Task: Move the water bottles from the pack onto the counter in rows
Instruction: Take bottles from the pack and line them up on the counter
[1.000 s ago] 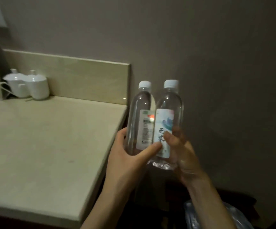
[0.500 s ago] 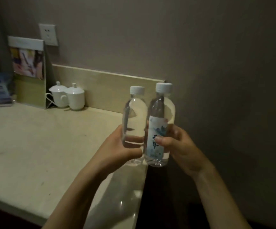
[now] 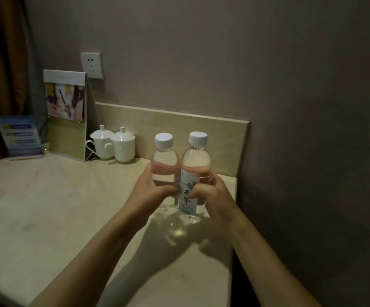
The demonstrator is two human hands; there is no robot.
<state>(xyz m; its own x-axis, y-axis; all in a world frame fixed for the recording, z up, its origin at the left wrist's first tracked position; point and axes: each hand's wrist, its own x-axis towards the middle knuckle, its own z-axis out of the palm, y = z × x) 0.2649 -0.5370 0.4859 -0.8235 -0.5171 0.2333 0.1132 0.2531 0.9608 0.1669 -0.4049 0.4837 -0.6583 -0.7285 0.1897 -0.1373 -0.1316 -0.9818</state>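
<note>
Dim room, light coming from behind me, my arms throwing big dark shadows on the counter, small bright sparkles under the bottles, wall very dark on my right, picture soft and grainy, edges bent.

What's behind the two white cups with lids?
Behind the two lidded white ceramic cups runs the beige stone backsplash, with grey wall above. The strip directly behind them is hidden.

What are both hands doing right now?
Left hand: grips the left water bottle.
Right hand: grips the right water bottle, label facing the camera.
</note>
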